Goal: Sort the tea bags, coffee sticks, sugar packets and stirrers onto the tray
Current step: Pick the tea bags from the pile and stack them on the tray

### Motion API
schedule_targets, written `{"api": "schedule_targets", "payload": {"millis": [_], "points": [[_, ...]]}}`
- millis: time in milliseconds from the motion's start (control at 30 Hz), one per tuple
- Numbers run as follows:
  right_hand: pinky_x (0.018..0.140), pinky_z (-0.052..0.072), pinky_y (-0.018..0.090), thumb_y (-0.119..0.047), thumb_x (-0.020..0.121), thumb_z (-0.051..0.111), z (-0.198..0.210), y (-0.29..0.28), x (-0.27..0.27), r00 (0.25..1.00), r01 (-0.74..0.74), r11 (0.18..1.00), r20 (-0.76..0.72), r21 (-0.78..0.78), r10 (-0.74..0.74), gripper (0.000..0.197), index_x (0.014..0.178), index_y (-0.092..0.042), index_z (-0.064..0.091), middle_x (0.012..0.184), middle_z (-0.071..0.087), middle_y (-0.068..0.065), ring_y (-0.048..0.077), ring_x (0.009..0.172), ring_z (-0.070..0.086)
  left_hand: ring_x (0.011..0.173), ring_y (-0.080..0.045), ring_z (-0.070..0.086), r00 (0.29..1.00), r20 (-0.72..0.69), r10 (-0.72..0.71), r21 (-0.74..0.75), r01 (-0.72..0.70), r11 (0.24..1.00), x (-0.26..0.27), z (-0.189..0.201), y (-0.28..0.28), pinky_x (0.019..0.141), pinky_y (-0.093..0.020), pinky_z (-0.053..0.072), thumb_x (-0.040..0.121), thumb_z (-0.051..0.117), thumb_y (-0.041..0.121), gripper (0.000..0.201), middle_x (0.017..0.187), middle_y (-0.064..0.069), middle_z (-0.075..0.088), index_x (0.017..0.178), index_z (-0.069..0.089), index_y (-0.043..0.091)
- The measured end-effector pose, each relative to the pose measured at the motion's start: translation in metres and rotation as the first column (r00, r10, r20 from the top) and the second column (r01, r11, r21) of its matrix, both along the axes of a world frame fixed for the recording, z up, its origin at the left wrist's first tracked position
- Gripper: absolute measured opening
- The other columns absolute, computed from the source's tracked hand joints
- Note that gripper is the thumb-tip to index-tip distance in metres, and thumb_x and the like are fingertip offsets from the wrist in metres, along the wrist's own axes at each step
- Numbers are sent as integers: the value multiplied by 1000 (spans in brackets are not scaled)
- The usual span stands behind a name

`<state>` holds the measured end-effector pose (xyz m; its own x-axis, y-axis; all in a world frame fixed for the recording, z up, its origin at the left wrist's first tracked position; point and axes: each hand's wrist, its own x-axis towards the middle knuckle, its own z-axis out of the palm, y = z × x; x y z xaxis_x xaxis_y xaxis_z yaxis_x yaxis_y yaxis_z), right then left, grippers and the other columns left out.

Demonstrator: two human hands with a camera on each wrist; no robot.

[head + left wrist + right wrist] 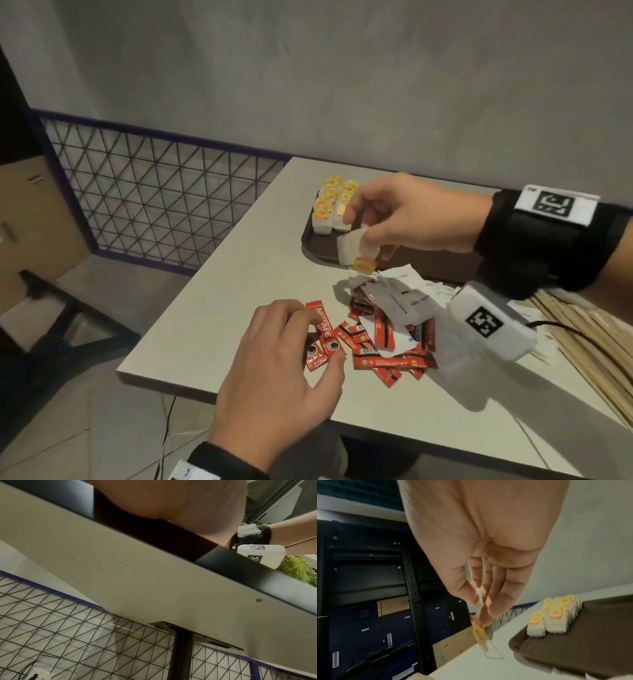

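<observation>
Though above tray (317,248), tea bag (352,250) within right grip (394,219)

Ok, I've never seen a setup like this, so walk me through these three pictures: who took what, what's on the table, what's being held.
No machine here: a person wears one camera on the head and one on each wrist. The head view looks down at a table. A brown tray carries two rows of tea bags. Nearer lie red coffee sticks, white sugar packets and wooden stirrers. The right hand holds one tea bag above the tray's near edge; its wrist view shows the same pinch. The left hand pinches a coffee stick. The left wrist view mostly shows the table's underside.
</observation>
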<state>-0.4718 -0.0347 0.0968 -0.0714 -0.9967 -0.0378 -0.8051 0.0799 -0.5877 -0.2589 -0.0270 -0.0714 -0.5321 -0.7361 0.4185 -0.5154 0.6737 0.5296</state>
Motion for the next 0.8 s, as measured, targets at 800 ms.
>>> {"api": "schedule_targets", "payload": {"millis": [800], "points": [[63,53,32,-8,90,72,-101,147,-12,630,285,959,754,-3,-185,23,106,9,69,85,68,29,27,70,62,58,-21,67,802,-581,140,625,329,708,-74,27,67,57,-36,60,94,73,30,21,73,-7,76,80,78,16]]}}
